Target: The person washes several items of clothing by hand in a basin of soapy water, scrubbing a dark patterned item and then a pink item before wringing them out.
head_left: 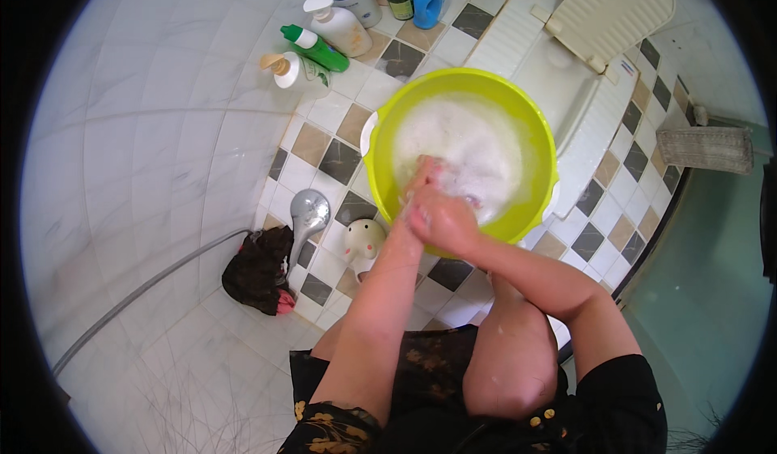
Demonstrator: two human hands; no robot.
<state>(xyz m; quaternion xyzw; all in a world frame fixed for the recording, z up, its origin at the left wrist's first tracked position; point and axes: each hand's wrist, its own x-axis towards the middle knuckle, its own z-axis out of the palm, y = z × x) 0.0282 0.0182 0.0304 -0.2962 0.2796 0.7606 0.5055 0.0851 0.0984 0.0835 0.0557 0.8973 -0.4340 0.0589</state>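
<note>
A bright yellow-green basin point(541, 142) filled with white suds point(461, 134) stands in front of me on the tiled floor. Both of my hands meet just inside its near left wall. Curled fingers show on my left hand point(424, 174), which is wet and partly in the foam. My right hand point(443, 221) lies closed against it, on the side nearer to me. Whatever the two hands grip between them is hidden by the suds and the fingers. A small darker patch shows in the foam beside my right hand, too unclear to name.
A shower head point(311, 214) with a grey hose lies left, by a dark cloth bundle point(257, 272). A white rounded object point(364, 239) sits near my left forearm. Pump bottles point(338, 27) and a green bottle point(316, 48) line the wall. A ridged washboard point(611, 13) is far right.
</note>
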